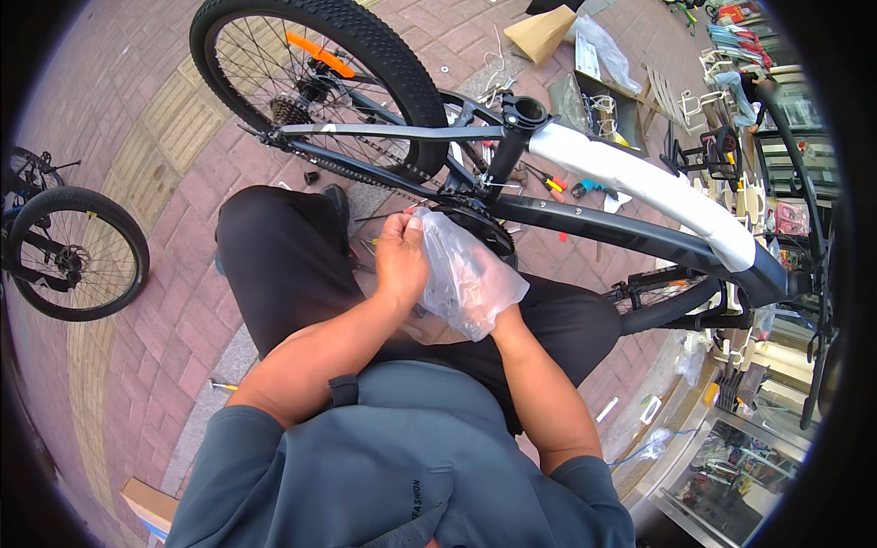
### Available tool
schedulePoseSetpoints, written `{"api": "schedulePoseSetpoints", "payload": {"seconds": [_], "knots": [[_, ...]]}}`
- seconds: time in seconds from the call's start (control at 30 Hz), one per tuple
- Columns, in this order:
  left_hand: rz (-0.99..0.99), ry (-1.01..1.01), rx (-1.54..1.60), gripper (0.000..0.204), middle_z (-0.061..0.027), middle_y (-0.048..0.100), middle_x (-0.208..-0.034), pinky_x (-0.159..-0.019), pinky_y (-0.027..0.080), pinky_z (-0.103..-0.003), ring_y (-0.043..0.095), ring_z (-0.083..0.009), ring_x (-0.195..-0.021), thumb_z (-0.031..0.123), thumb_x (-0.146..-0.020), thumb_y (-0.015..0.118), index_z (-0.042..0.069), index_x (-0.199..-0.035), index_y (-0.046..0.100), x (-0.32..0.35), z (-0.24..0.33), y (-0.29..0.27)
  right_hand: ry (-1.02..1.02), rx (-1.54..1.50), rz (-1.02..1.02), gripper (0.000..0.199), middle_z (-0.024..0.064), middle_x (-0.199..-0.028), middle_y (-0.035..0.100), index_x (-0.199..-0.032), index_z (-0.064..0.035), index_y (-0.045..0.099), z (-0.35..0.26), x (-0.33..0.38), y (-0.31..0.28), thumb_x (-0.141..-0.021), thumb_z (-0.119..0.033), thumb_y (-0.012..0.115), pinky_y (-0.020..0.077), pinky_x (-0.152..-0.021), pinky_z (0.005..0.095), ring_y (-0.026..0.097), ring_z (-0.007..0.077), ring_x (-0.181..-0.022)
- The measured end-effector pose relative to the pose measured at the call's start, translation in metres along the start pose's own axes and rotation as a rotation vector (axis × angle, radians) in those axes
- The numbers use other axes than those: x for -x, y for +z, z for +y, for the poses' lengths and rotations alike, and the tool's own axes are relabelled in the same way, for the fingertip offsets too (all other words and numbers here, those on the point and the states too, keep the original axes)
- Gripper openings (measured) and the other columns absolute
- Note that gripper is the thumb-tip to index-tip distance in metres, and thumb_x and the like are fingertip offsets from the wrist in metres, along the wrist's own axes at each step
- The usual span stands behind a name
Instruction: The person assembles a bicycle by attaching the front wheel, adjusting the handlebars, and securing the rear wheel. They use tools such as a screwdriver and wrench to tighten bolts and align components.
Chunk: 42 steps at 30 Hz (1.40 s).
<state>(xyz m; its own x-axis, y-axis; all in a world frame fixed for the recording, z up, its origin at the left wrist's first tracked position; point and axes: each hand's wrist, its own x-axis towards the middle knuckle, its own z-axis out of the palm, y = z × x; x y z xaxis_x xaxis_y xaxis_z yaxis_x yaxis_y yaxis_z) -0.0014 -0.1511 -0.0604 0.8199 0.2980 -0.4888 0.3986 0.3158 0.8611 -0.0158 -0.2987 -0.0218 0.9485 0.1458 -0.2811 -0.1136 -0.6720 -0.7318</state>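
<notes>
My left hand pinches the upper edge of a clear plastic bag in front of my lap. My right hand is inside the bag, its shape showing pale through the plastic; its fingers are too blurred by the film to make out. Just beyond the bag stands a dark bicycle, its chainring close to the bag's far side. White foam wrap covers the top tube. The rear wheel, with an orange reflector, is at the upper left.
Screwdrivers lie on the paving beneath the frame, with a teal tool beside them. A parts box and brown cardboard are farther back. Another bicycle's wheel stands at left. A glass cabinet is at lower right.
</notes>
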Motion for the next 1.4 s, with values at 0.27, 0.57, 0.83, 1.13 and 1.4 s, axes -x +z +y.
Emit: {"api": "schedulePoseSetpoints", "payload": {"seconds": [0.27, 0.57, 0.83, 1.13, 1.4], "knots": [[0.142, 0.199, -0.958, 0.014, -0.0177, 0.069, -0.084, -0.08, 0.052, -0.048, 0.066, -0.037, -0.08, 0.018, -0.098, 0.061, 0.005, -0.104, 0.064, -0.031, -0.006, -0.028, 0.335, -0.323, 0.257, 0.023, 0.0041, -0.076, 0.062, -0.103, 0.0022, 0.066, 0.006, 0.001, -0.058, -0.1, -0.021, 0.064, 0.0513, -0.056, 0.0298, 0.059, 0.0134, -0.063], [-0.743, -0.311, 0.024, 0.068, -0.0083, 0.055, -0.142, -0.103, 0.044, -0.045, 0.05, -0.0251, -0.132, 0.051, -0.1, 0.061, 0.005, -0.148, 0.049, -0.012, -0.008, -0.007, 0.071, -0.09, 0.088, 0.024, 0.0081, -0.076, 0.067, -0.112, -0.0016, 0.065, 0.004, 0.007, -0.031, -0.098, -0.022, 0.066, 0.0506, -0.059, 0.0318, 0.066, 0.0189, -0.064], [-0.715, -0.458, 0.232, 0.041, -0.0082, 0.068, -0.116, -0.085, 0.052, -0.029, 0.065, -0.0166, -0.102, 0.036, -0.107, 0.05, 0.005, -0.133, 0.061, 0.009, -0.019, 0.005, 0.008, 0.055, 0.071, 0.027, 0.0216, -0.109, 0.069, -0.116, 0.0011, 0.062, -0.011, 0.016, 0.002, -0.091, -0.011, 0.061, 0.0535, -0.088, 0.0443, 0.068, 0.0389, -0.101], [-0.589, -0.67, 0.503, 0.038, -0.0097, 0.066, -0.106, -0.075, 0.058, -0.037, 0.067, -0.0218, -0.097, 0.038, -0.107, 0.047, 0.005, -0.118, 0.063, 0.006, -0.003, -0.004, 0.16, -0.483, -0.024, 0.03, 0.0099, -0.118, 0.07, -0.112, 0.0002, 0.061, -0.006, 0.007, -0.006, -0.104, -0.023, 0.043, 0.0517, -0.065, 0.0263, 0.062, 0.0114, -0.078], [-0.531, -0.656, 0.514, 0.041, -0.0089, 0.068, -0.096, -0.07, 0.058, -0.036, 0.068, -0.0242, -0.082, 0.043, -0.107, 0.048, 0.006, -0.109, 0.063, 0.007, 0.001, 0.003, 0.177, -0.634, -0.042, 0.026, 0.009, -0.107, 0.07, -0.118, -0.0005, 0.064, 0.001, 0.002, -0.012, -0.105, -0.015, 0.046, 0.05, -0.062, 0.0252, 0.058, 0.0097, -0.072]]}}
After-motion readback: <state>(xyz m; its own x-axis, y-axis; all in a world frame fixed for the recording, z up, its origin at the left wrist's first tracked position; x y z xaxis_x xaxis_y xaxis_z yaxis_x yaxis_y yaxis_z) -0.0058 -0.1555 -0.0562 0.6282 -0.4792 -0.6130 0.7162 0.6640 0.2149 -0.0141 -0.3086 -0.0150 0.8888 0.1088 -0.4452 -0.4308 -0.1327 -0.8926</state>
